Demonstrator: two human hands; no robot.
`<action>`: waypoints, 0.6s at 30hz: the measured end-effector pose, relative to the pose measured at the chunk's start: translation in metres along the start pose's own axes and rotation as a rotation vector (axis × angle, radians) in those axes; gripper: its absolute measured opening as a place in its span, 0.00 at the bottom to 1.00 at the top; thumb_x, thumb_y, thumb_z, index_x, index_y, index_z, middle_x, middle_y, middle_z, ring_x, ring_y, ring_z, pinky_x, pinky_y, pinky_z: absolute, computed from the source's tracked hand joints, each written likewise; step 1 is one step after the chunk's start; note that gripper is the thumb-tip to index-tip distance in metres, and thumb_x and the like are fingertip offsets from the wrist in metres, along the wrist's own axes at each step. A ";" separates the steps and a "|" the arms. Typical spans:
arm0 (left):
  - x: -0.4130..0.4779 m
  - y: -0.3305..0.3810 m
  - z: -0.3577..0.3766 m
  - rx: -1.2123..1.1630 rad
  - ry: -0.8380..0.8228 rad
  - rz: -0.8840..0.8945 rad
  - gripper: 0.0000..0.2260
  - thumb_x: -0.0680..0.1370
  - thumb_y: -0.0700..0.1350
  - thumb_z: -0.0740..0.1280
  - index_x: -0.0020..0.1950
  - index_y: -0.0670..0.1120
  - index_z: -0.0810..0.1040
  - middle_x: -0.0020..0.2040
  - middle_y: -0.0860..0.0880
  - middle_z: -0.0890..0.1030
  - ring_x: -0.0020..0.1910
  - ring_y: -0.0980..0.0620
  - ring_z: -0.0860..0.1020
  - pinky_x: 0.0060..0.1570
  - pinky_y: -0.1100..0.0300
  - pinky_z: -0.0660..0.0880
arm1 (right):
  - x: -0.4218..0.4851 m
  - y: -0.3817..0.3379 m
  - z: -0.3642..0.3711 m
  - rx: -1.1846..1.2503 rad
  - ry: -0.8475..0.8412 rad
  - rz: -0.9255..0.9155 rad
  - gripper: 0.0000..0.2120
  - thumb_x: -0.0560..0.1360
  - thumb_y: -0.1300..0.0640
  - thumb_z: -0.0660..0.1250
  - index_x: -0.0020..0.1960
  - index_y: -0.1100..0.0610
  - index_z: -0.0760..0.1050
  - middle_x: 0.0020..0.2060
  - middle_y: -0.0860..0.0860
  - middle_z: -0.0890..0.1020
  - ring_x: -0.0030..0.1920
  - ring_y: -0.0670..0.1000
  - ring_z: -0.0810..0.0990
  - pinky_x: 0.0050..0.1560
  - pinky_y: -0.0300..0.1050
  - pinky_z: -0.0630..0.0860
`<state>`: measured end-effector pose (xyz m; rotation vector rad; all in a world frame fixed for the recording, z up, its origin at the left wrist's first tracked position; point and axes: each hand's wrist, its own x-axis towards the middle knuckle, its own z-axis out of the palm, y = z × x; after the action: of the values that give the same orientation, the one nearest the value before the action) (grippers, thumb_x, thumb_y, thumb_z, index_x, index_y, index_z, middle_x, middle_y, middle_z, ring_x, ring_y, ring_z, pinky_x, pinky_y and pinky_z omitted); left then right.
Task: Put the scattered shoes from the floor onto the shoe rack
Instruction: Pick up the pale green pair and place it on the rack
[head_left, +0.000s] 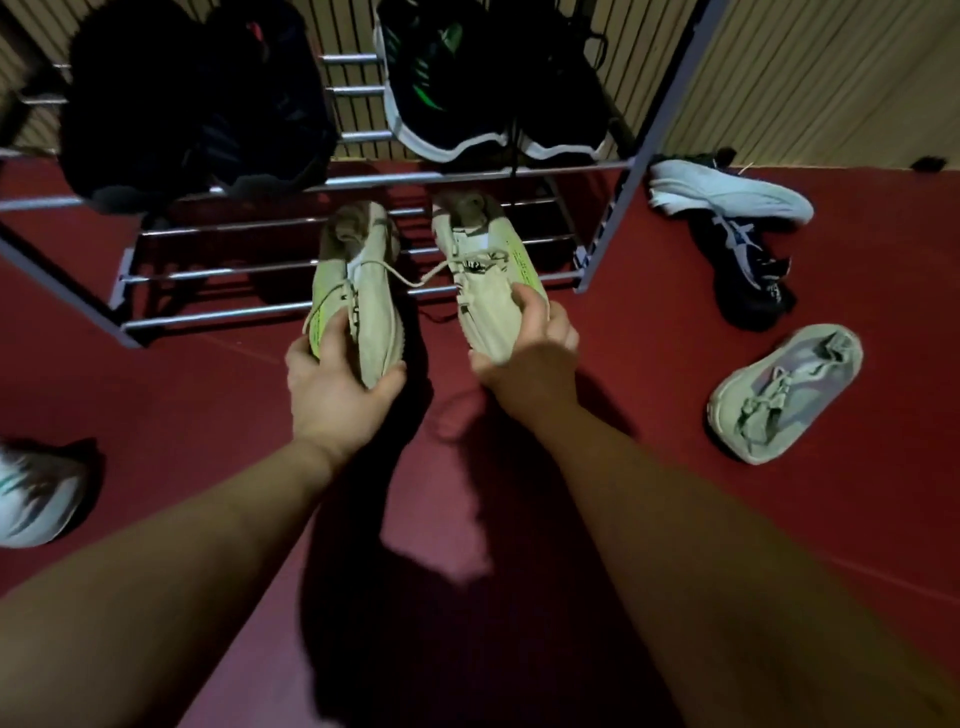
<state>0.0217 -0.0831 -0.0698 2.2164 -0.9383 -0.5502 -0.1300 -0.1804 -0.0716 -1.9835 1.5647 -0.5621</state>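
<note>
Red floor (156, 415): white sneaker (727, 195), navy sneaker (743, 265), grey sneaker (784, 392) R; white shoe (36, 493) L. Rack (467, 175) top: black pair (182, 104), black/green pair (452, 88).

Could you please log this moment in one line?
left hand grips beige knit sneaker; right hand grips its mate; metal rack ahead

Two shoes (358, 291) side by side before the rack (467, 176).

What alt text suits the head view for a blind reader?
The left hand and right hand hold a pair of beige sneakers before a metal shoe rack already carrying dark shoes; other shoes lie on the red floor.
</note>
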 end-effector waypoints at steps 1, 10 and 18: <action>0.011 0.009 0.008 0.002 0.004 0.001 0.37 0.72 0.55 0.70 0.76 0.55 0.55 0.73 0.38 0.54 0.72 0.39 0.58 0.72 0.54 0.56 | 0.013 0.002 -0.002 -0.019 0.009 -0.015 0.40 0.66 0.51 0.72 0.73 0.49 0.59 0.70 0.59 0.60 0.67 0.61 0.62 0.68 0.51 0.59; 0.096 0.053 0.063 0.323 -0.490 0.086 0.58 0.60 0.64 0.76 0.77 0.53 0.41 0.75 0.37 0.38 0.76 0.40 0.47 0.73 0.62 0.47 | 0.085 0.049 -0.002 -0.068 -0.108 0.133 0.43 0.68 0.49 0.74 0.75 0.50 0.53 0.72 0.61 0.53 0.69 0.62 0.59 0.70 0.49 0.59; 0.099 0.022 0.065 0.219 -0.417 0.297 0.45 0.68 0.52 0.75 0.77 0.56 0.49 0.77 0.42 0.37 0.76 0.48 0.40 0.70 0.64 0.43 | 0.063 0.081 0.003 0.008 -0.110 -0.059 0.38 0.70 0.54 0.72 0.73 0.58 0.56 0.72 0.65 0.53 0.74 0.63 0.50 0.71 0.53 0.54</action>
<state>0.0380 -0.1948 -0.1112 2.1288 -1.5792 -0.8173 -0.1730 -0.2548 -0.1267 -2.0243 1.4397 -0.4733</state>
